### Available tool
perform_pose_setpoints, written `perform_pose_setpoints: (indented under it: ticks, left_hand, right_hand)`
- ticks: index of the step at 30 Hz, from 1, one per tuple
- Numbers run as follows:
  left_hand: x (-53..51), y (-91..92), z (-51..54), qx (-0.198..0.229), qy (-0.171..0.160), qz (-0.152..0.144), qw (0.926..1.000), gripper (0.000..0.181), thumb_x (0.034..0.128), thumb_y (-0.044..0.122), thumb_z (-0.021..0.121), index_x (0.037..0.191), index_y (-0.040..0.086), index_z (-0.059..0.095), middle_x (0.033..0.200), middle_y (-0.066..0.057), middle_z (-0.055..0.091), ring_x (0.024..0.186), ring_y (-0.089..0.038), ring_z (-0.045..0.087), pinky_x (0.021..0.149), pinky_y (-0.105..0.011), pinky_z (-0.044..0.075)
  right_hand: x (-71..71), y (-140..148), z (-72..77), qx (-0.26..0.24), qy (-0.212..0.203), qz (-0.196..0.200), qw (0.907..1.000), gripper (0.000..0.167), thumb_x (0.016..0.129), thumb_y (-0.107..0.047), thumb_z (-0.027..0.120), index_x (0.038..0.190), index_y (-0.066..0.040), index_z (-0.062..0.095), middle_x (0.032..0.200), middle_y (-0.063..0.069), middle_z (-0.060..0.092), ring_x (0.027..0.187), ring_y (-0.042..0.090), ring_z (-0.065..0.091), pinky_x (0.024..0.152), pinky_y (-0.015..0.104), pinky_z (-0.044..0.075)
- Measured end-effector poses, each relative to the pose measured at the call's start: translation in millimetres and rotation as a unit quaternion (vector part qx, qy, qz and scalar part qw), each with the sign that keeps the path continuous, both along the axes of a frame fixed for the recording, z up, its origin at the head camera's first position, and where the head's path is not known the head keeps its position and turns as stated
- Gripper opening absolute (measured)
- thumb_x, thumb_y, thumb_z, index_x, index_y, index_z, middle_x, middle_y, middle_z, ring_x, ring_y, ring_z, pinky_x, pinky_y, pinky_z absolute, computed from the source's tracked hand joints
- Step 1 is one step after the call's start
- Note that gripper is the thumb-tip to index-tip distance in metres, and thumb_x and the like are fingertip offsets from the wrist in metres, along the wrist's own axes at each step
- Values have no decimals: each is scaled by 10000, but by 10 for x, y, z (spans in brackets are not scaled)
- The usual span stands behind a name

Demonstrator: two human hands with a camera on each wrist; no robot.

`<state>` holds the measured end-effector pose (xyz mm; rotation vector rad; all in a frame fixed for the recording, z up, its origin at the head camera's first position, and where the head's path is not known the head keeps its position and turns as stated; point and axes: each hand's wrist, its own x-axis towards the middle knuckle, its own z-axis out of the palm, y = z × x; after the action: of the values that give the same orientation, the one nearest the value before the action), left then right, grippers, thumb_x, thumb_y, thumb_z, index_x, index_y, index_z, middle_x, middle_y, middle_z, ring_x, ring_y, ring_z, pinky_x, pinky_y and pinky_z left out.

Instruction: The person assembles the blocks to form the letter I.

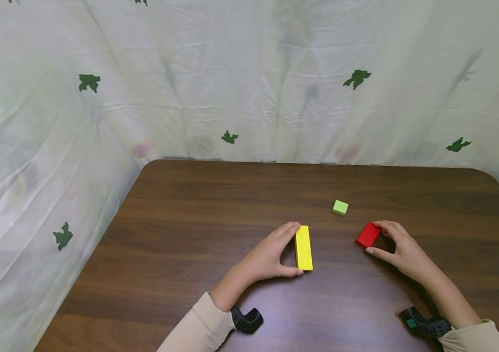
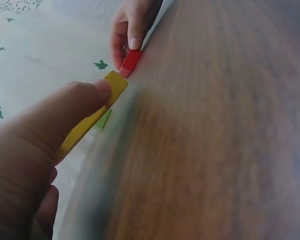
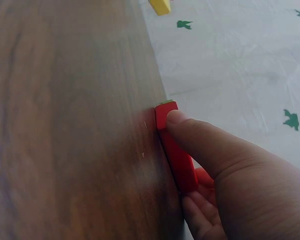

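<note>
My left hand (image 1: 264,254) holds a long yellow block (image 1: 304,248) by its two ends, thumb at the near end and fingers at the far end. In the left wrist view the thumb presses against the end of the yellow block (image 2: 84,131). On the right, my right hand (image 1: 407,252) pinches a red block (image 1: 367,235) between thumb and fingers; it sits at a slant. The right wrist view shows the thumb on one end of the red block (image 3: 179,157). A small light green block (image 1: 340,208) lies beyond and between the hands, touched by neither.
The brown wooden table (image 1: 214,195) has rounded far corners. A pale cloth (image 1: 249,78) with dark green leaf-like shapes hangs behind it and along the left side. Black wrist devices (image 1: 248,321) show at both cuffs.
</note>
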<state>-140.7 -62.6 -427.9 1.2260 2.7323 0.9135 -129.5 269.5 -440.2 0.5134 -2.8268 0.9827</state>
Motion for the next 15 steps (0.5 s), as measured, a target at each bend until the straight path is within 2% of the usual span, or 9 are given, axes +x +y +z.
perform_pose_setpoints:
  ticks: [7,15]
  left_hand:
    - [-18,-8,-37,-65,-165,36,9998,910,703,357,745,1386,-10,269,1410,-122,295,1295,-192,259,1038,-282,218]
    - [-18,-20,-74,-167,-426,64,9989,903,726,367,720,1398,-4,245,1425,-114,274,1297,-198,254,1039,-295,220]
  right_hand:
    - [2,-2,3,-26,-1,1,10000,616,764,-240,723,1237,26,430,1209,177,404,1038,365,465,797,465,385]
    - [4,2,-2,-50,13,12,10000,614,763,-236,724,1237,23,433,1206,164,408,1030,359,474,802,407,392]
